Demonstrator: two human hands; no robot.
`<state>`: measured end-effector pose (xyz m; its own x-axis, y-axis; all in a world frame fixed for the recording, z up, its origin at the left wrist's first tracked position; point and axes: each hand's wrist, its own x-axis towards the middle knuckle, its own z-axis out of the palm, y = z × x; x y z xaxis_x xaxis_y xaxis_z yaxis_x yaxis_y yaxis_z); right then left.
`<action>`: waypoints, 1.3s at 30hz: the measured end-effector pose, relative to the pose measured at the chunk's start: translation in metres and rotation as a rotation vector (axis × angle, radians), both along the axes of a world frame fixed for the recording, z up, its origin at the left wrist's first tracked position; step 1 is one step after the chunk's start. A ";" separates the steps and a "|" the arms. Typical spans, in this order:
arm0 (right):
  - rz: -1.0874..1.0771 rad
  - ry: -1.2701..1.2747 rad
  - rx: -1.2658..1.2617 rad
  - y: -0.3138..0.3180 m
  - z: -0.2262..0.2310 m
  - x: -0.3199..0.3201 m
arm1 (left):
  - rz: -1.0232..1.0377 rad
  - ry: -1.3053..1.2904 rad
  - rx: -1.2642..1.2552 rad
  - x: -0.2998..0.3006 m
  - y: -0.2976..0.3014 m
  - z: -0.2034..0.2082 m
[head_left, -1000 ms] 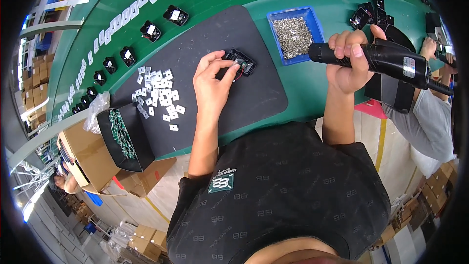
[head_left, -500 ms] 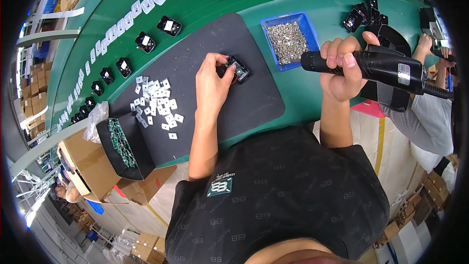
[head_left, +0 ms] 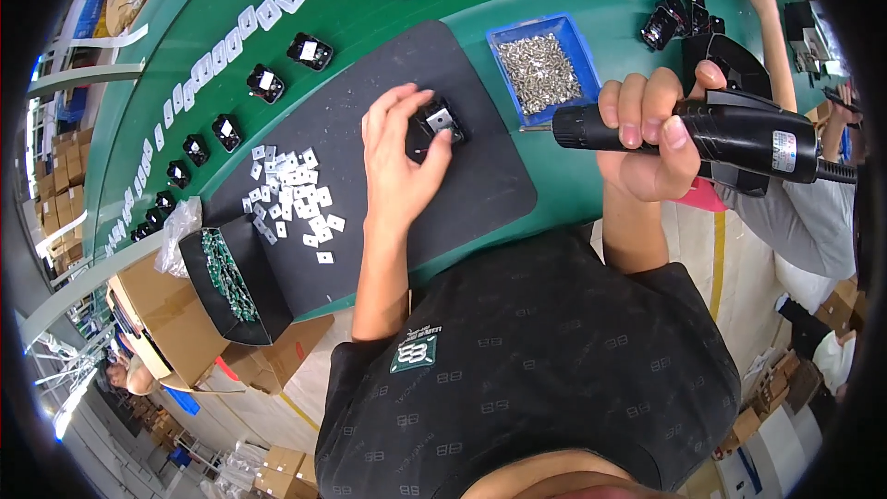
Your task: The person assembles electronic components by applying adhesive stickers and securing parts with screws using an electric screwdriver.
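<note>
Black part under left hand fingers, on mat.

Your flat rubbery work mat is black on a bright green bench top. The small boxy part under your left hand is black with a silvery plate. Your chunky electric screwdriver is black too, with what looks like a white label. Silver screws fill the shallow blue tray. The scattered little square plates are white, and your tee is black with a repeating tone-on-tone print.
</note>
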<state>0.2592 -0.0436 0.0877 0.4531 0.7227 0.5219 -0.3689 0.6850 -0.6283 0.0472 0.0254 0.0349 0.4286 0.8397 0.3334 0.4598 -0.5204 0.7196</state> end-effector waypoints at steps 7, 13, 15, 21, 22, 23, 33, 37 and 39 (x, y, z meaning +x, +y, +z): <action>0.170 0.052 0.062 -0.008 0.016 -0.007 | -0.206 -0.215 -0.218 0.020 -0.033 0.014; 0.222 0.030 0.075 -0.011 0.018 -0.008 | -0.207 -0.277 -0.197 0.024 -0.036 0.013; 0.225 0.034 0.077 -0.012 0.017 -0.008 | -0.225 -0.265 -0.226 0.023 -0.036 0.015; 0.249 0.070 0.115 -0.012 0.019 -0.008 | -0.225 -0.518 -0.522 0.023 -0.043 0.006; 0.249 0.059 0.120 -0.012 0.019 -0.008 | -0.224 -0.519 -0.522 0.023 -0.044 0.005; 0.250 0.048 0.125 -0.012 0.019 -0.007 | -0.236 -0.567 -0.567 0.023 -0.045 0.005; 0.275 0.040 0.117 -0.010 0.017 -0.010 | -0.284 -0.592 -0.556 0.022 -0.046 0.003; 0.292 -0.037 0.125 -0.009 0.015 -0.011 | -0.276 -0.659 -0.670 0.022 -0.048 0.001; 0.317 -0.062 0.144 -0.006 0.014 -0.010 | -0.291 -0.683 -0.752 0.021 -0.048 0.001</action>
